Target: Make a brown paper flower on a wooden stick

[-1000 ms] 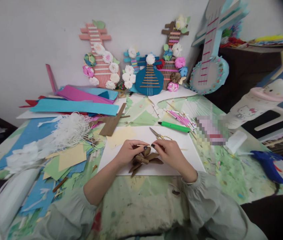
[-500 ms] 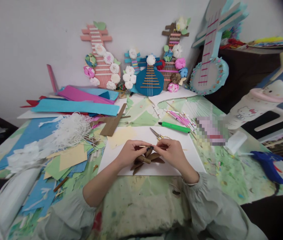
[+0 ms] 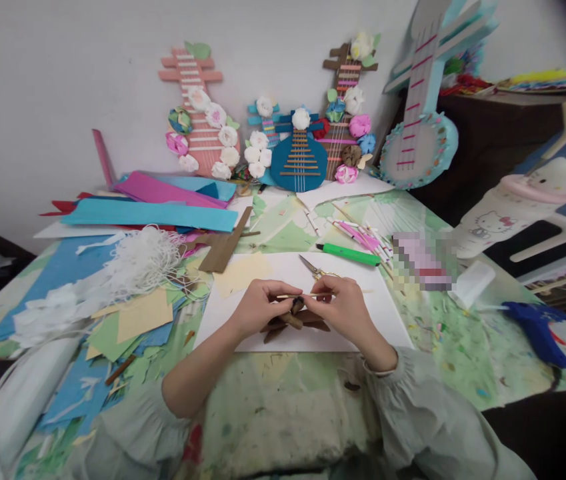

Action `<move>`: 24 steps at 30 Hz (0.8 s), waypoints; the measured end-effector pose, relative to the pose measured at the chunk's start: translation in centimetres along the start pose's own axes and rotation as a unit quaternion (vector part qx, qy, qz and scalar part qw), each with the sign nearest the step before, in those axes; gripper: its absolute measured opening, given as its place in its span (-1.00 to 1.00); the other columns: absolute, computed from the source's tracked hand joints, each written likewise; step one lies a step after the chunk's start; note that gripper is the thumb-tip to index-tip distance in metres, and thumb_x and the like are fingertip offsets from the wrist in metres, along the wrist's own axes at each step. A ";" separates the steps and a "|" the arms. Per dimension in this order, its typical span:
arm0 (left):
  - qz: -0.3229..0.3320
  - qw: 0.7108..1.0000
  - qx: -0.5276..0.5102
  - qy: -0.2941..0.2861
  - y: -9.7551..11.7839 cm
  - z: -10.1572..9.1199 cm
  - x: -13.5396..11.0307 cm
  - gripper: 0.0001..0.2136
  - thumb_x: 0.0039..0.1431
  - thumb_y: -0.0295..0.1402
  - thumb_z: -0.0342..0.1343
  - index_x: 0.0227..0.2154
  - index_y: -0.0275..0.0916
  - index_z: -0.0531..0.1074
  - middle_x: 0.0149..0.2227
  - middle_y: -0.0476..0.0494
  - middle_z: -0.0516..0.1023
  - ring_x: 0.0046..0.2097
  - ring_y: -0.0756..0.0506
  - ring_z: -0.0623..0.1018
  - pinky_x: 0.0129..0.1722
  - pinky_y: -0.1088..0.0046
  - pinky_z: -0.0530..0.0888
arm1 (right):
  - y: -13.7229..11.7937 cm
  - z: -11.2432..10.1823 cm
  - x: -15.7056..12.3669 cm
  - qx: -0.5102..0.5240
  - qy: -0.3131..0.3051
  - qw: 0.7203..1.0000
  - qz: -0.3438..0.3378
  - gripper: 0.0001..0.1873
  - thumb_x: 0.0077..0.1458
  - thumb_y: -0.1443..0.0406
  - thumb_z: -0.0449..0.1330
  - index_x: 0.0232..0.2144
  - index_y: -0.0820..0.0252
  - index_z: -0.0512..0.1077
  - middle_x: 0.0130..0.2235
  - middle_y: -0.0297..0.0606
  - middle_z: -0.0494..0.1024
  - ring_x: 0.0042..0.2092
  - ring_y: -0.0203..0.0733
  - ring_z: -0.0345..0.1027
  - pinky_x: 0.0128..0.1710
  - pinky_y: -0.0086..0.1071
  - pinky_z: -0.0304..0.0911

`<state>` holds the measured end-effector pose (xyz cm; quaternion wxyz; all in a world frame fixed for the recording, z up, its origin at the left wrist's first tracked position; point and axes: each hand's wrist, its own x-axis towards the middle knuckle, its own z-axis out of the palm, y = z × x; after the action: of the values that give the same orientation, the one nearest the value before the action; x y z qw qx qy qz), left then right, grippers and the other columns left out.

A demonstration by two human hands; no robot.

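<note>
Both hands are pinched close at the fingertips: the left hand (image 3: 255, 310) and the right hand (image 3: 347, 310) each seem to grip a thin pale stick (image 3: 287, 296), with a bit of brown paper (image 3: 293, 321) caught at it. The petal-like pieces of that paper sit just under the fingers, over the white sheet (image 3: 385, 330) on the bench (image 3: 463, 357); from where I stand I can't tell whether they are joined or loose.

It looks to me like curling the paper's edge about the stick. To do that well, I'd keep the stick level and the edge straight along it, and roll with light, even pressure from both thumbs. Too hard a pinch would likely crease the paper, and a slanting start would give a lopsided curl. I'd also mind the scissors (image 3: 311, 268), which lie just beyond the knuckles.

As for brands, the cup (image 3: 493, 217) on the right carries what looks like Hello Kitty, printed on its side and modelled on its lid. The pink item (image 3: 423, 263) is pixelated past reading. I can make out no lettering on the green marker (image 3: 349, 255) or the blue tool (image 3: 535, 333).
</note>
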<state>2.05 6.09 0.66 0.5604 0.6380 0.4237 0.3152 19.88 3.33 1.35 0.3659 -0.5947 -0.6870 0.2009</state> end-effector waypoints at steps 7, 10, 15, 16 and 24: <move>0.030 0.998 0.047 0.006 0.2 0.0 -0.1 -0.79 0.02 -0.37 0.13 -0.31 -0.38 0.56 -0.35 -0.23 0.60 -0.29 -0.16 0.60 -0.36 0.46 0.48 | 0.3 0.0 0.1 -0.027 -0.015 0.999 -0.040 -0.77 -0.02 0.23 0.20 -0.62 0.20 0.36 -0.60 -0.41 0.44 -0.52 -0.34 0.26 -0.29 -0.36 0.06; 0.030 0.998 0.049 -0.003 0.3 0.0 -0.2 -0.78 0.05 -0.34 0.11 -0.32 -0.39 0.55 -0.40 -0.21 0.59 -0.36 -0.14 0.60 -0.41 0.48 0.46 | 0.4 -0.1 0.0 -0.035 -0.031 0.997 -0.057 -0.72 0.05 0.21 0.14 -0.63 0.19 0.36 -0.62 -0.42 0.42 -0.54 -0.36 0.22 -0.33 -0.39 0.05; 0.045 0.996 0.075 -0.018 0.7 -0.1 -0.4 -0.79 0.07 -0.35 0.08 -0.35 -0.36 0.55 -0.43 -0.16 0.60 -0.38 -0.09 0.58 -0.35 0.50 0.44 | 0.7 -0.1 0.0 -0.044 -0.040 0.996 -0.065 -0.65 0.09 0.14 0.11 -0.64 0.19 0.35 -0.62 -0.41 0.41 -0.55 -0.36 0.20 -0.35 -0.39 0.05; 0.050 0.995 0.083 -0.016 0.7 0.0 -0.4 -0.79 0.07 -0.35 0.08 -0.35 -0.35 0.56 -0.43 -0.15 0.60 -0.38 -0.09 0.57 -0.35 0.50 0.44 | 0.7 0.0 0.0 -0.043 -0.040 0.996 -0.062 -0.65 0.07 0.12 0.13 -0.65 0.19 0.34 -0.63 -0.41 0.41 -0.55 -0.36 0.20 -0.35 -0.39 0.05; 0.055 0.992 0.112 0.000 0.4 0.2 -0.5 -0.83 0.02 -0.39 0.08 -0.43 -0.33 0.56 -0.44 -0.10 0.60 -0.38 -0.04 0.55 -0.36 0.58 0.41 | 0.6 0.0 0.2 -0.064 -0.064 0.994 -0.061 -0.62 0.10 0.12 0.09 -0.65 0.21 0.28 -0.62 -0.42 0.39 -0.54 -0.38 0.17 -0.25 -0.33 -0.02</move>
<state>2.07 5.55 1.08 0.4667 0.7193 0.4208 0.2963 20.30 3.61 0.99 0.2940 -0.5598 -0.7555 0.1717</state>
